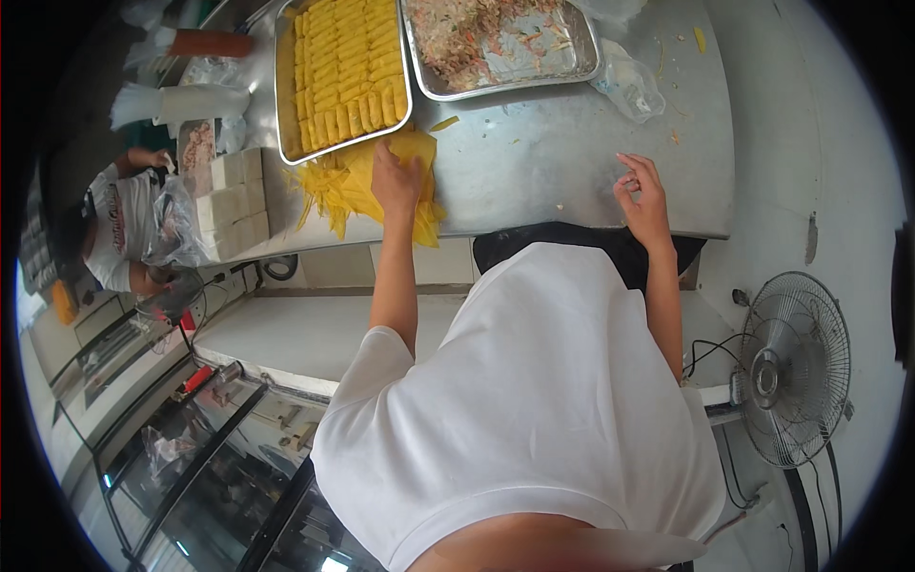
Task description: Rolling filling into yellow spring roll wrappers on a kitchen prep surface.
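Note:
My left hand (397,179) is over a loose pile of thin yellow wrapper sheets (350,187), close to the near edge of a metal tray (346,146). Its fingertips are partly hidden, so whether they pinch a sheet is unclear. Rows of yellow rolls (350,68) fill most of that tray. Over the bare steel tabletop (522,164), my right hand (643,193) has bent, spread fingers and nothing in them. Beyond lies a second metal tray (597,57) with a shredded filling mixture (457,43) heaped toward its left side.
White blocks (232,207) are stacked at the table's left, beside a container of pinkish filling (198,146). Another person (121,222) is at far left. A plastic bag (632,86) lies by the filling tray. A fan (793,372) stands at right.

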`<move>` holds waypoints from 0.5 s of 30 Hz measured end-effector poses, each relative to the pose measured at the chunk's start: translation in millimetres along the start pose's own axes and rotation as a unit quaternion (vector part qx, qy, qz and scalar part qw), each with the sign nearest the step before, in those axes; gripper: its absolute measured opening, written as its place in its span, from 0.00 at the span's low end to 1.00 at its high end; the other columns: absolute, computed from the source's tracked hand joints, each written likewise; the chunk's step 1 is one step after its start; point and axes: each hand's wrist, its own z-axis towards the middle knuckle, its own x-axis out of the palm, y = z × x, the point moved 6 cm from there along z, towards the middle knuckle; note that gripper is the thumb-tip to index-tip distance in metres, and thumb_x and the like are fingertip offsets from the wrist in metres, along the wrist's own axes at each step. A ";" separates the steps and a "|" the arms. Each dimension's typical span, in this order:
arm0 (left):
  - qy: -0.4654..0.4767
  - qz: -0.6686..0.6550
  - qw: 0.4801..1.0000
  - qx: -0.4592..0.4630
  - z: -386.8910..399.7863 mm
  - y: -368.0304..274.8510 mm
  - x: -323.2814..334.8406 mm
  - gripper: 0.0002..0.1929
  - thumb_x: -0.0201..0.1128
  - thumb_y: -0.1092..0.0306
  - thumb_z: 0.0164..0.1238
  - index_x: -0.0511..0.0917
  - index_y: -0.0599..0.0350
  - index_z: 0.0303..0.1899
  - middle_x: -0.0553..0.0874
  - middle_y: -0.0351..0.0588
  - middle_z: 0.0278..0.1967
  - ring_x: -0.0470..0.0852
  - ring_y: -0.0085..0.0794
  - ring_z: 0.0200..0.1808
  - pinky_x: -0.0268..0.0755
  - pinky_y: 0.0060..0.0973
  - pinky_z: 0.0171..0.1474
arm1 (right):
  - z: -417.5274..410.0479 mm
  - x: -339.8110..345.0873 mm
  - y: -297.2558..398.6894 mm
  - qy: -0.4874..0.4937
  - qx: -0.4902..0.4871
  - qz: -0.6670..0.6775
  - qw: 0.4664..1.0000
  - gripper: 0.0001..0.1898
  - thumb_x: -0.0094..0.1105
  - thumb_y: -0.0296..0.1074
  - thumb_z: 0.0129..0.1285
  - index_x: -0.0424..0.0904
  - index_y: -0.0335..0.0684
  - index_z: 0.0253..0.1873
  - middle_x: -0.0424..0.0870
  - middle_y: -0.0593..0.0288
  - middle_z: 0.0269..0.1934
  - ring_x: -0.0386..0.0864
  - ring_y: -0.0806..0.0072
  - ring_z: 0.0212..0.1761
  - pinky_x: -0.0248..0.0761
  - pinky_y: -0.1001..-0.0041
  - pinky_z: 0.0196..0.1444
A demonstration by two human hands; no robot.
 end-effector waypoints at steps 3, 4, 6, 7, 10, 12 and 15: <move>0.011 -0.027 0.999 -0.036 -9.0 19.1 11.3 0.27 0.72 0.59 0.54 0.72 0.59 0.53 0.82 0.51 0.39 0.80 0.45 0.45 0.73 0.39 0.45 | 5.3 14.5 12.4 0.028 -0.027 0.010 0.999 0.23 0.58 0.22 0.58 0.76 0.42 0.61 0.73 0.58 0.57 0.77 0.75 0.41 0.70 0.76 0.45; 0.006 0.010 1.000 -0.003 -10.7 20.1 13.5 0.23 0.71 0.59 0.56 0.74 0.60 0.50 0.81 0.49 0.37 0.81 0.44 0.43 0.74 0.38 0.43 | 6.7 19.8 15.5 0.041 -0.037 0.021 0.998 0.23 0.58 0.21 0.58 0.76 0.42 0.60 0.74 0.58 0.56 0.77 0.75 0.41 0.70 0.75 0.45; 0.000 0.047 0.998 0.029 -9.6 21.7 15.9 0.19 0.69 0.60 0.58 0.76 0.60 0.46 0.81 0.48 0.34 0.82 0.42 0.40 0.74 0.37 0.41 | 10.2 27.5 16.8 0.057 -0.046 0.022 0.997 0.23 0.58 0.21 0.58 0.77 0.42 0.59 0.74 0.58 0.56 0.77 0.75 0.41 0.70 0.75 0.45; 0.035 0.028 0.999 0.018 -5.6 23.9 21.5 0.15 0.68 0.61 0.59 0.77 0.60 0.42 0.82 0.49 0.35 0.81 0.44 0.40 0.74 0.37 0.42 | 10.8 32.3 19.4 0.072 -0.053 0.024 0.996 0.22 0.58 0.21 0.57 0.77 0.42 0.59 0.74 0.58 0.55 0.77 0.74 0.40 0.70 0.75 0.45; 0.060 -0.047 0.997 0.004 0.4 40.6 26.7 0.11 0.65 0.63 0.62 0.78 0.60 0.38 0.82 0.51 0.35 0.81 0.44 0.38 0.73 0.37 0.44 | 10.7 47.3 32.3 0.116 -0.059 0.028 0.991 0.22 0.58 0.21 0.58 0.77 0.41 0.59 0.74 0.59 0.55 0.77 0.74 0.40 0.71 0.75 0.45; 0.051 -0.103 0.993 0.003 5.5 52.1 21.2 0.09 0.64 0.63 0.64 0.79 0.60 0.37 0.82 0.51 0.34 0.82 0.43 0.36 0.73 0.36 0.43 | 10.0 53.8 33.6 0.130 -0.061 0.032 0.989 0.22 0.58 0.21 0.58 0.77 0.42 0.59 0.74 0.59 0.55 0.76 0.73 0.41 0.71 0.75 0.45; -0.032 -0.240 0.970 0.024 5.7 63.4 -10.4 0.06 0.61 0.68 0.65 0.80 0.60 0.37 0.83 0.48 0.33 0.83 0.40 0.35 0.73 0.36 0.43 | 15.7 64.5 31.9 0.162 -0.058 0.038 0.984 0.23 0.59 0.22 0.57 0.76 0.42 0.60 0.74 0.59 0.55 0.76 0.73 0.42 0.72 0.74 0.45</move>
